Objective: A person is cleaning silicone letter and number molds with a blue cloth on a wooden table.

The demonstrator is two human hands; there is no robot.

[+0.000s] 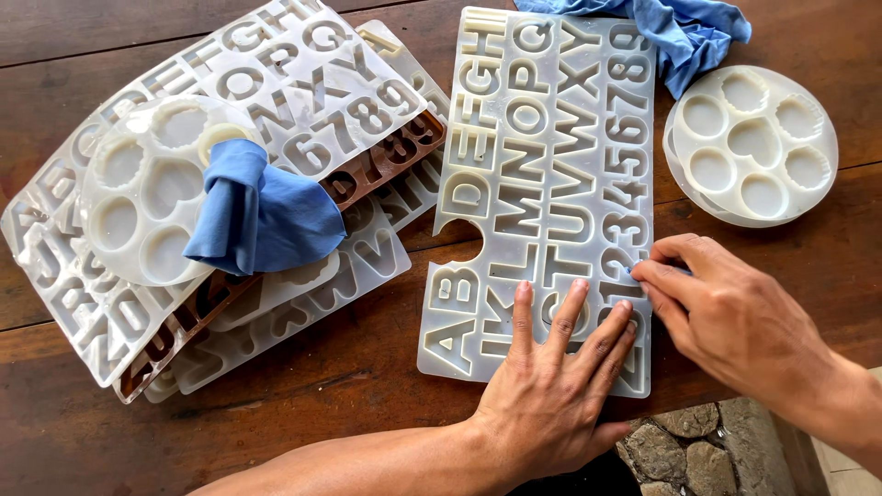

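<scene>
Your left hand (551,367) lies flat and open on the bottom of the white letter mold (542,184), at lower middle. Your right hand (726,312) pinches its right edge. The mold runs long, up and down the frame.

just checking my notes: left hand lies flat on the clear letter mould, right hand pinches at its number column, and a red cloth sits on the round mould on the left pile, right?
Nearly: the cloth is blue, not red, as the head view shows. The rest holds: the left hand lies flat on the clear letter mould, the right hand pinches at its number column, and the cloth sits on the round mould on the left pile.
</scene>
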